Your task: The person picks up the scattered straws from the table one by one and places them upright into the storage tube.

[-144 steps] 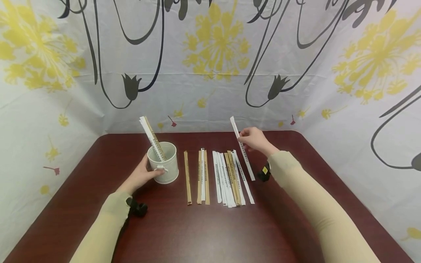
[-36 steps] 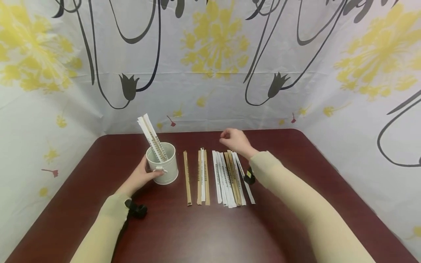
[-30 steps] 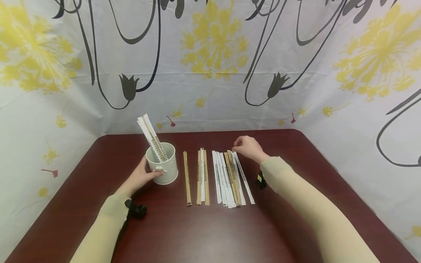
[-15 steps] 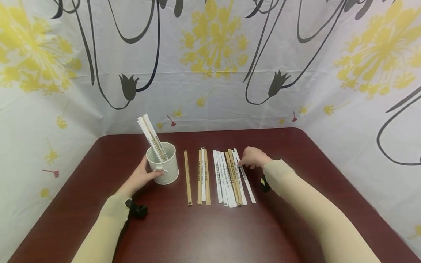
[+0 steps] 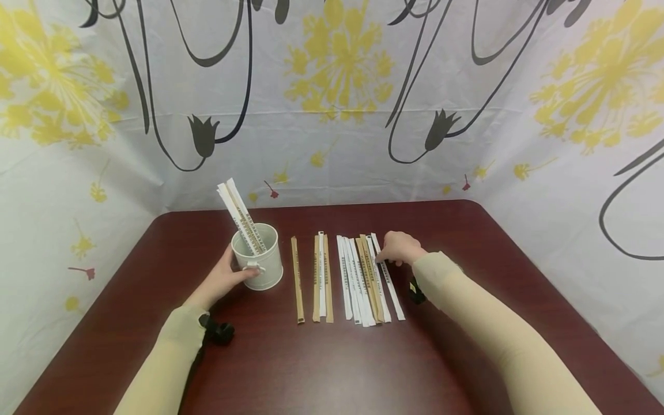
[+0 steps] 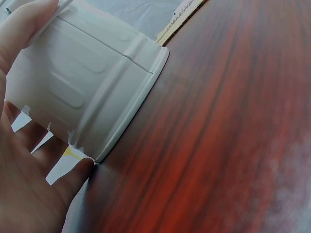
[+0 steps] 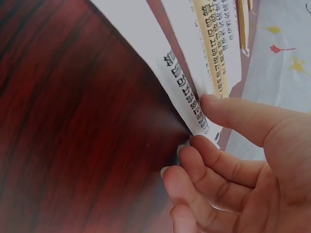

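In the head view, the left hand (image 5: pixel 222 276) curls round a pale pot (image 5: pixel 268 275), thumb on the near side by a small lug. A bundle of white and brown wrapped sticks (image 5: pixel 240 218) stands in the pot, leaning back over the left-hand side. The right hand (image 5: pixel 402 248) pinches the upper part of a white wrapped stick (image 5: pixel 394 297), the nearest to it in a fanned pile (image 5: pixel 358 282) that lies just left of its fingers. Between the hands, nearer the pot, lies a single brown stick (image 5: pixel 297 285), then a group of three (image 5: pixel 323 279), brown on either side of white. All these lie flat on the dark red worktop (image 5: pixel 290 369). Beyond both hands hangs a flowered cloth (image 5: pixel 306 155).

In the left wrist view, the thumb presses one side of the pot and the fingers wrap the other, the base resting on the worktop.

In the right wrist view, the thumb and index finger close on the printed white stick near its end, the other fingers loosely bent; more sticks lie past the thumb
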Available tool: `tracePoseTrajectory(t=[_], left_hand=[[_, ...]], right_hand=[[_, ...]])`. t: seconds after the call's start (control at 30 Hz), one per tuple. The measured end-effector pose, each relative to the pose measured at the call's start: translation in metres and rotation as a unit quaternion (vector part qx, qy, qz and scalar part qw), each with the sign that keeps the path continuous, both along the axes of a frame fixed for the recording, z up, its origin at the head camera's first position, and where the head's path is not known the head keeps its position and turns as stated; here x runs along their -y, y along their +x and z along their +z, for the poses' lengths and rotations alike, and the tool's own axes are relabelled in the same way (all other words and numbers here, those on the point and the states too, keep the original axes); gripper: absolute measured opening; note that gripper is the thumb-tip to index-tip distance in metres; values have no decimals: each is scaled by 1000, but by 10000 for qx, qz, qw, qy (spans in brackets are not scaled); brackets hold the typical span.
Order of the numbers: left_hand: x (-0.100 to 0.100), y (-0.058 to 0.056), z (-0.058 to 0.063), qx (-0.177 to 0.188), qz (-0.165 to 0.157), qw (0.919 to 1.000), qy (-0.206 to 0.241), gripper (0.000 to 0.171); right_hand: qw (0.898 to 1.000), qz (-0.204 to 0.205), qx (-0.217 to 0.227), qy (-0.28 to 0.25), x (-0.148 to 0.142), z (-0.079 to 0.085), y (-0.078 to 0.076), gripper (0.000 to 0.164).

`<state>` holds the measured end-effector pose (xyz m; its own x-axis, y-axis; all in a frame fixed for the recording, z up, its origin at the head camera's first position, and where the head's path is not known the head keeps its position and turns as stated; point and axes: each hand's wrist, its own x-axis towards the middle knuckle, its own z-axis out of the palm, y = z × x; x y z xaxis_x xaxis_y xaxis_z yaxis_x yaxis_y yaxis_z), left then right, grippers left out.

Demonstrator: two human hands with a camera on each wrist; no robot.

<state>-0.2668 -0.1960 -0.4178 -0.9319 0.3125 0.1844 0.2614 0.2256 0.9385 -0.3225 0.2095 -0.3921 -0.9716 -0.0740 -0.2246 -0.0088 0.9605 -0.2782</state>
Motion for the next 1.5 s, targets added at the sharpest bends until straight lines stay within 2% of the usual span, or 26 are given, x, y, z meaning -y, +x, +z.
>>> tracePoseTrajectory(t=[0.2, 0.47, 0.8, 0.97, 1.07, 1.2, 1.37, 1.5], left_hand=[[1, -1, -1, 12, 14, 10000, 17, 90], [1, -2, -2, -6, -3, 10000, 40, 91], [10, -16, -25, -233, 56, 9997, -18, 87], [12, -16, -29, -301, 148, 9994, -81, 89], [12, -14, -27, -263, 151, 9995, -115, 90], [9, -9, -18, -117, 65, 9999, 15, 91], [2, -1, -4, -83, 51, 10000, -2, 91], [0, 1, -1, -183, 89, 9997, -127, 90]], right_hand=[[9999, -12, -87, 86, 2, -1, -2, 25], [9999, -91, -65, -99, 2, -1, 0, 26], [9988, -213, 140, -410, -1, -1, -1, 25], [9981, -230, 196, -546, -4, 3, -3, 29], [9965, -245, 161, -778, -7, 6, -6, 34], [9929, -202, 82, -1169, -11, 12, -9, 39], [9872, -261, -202, -1559, -14, 22, -10, 29], [9827, -266, -616, -1724, -13, 30, -11, 25]])
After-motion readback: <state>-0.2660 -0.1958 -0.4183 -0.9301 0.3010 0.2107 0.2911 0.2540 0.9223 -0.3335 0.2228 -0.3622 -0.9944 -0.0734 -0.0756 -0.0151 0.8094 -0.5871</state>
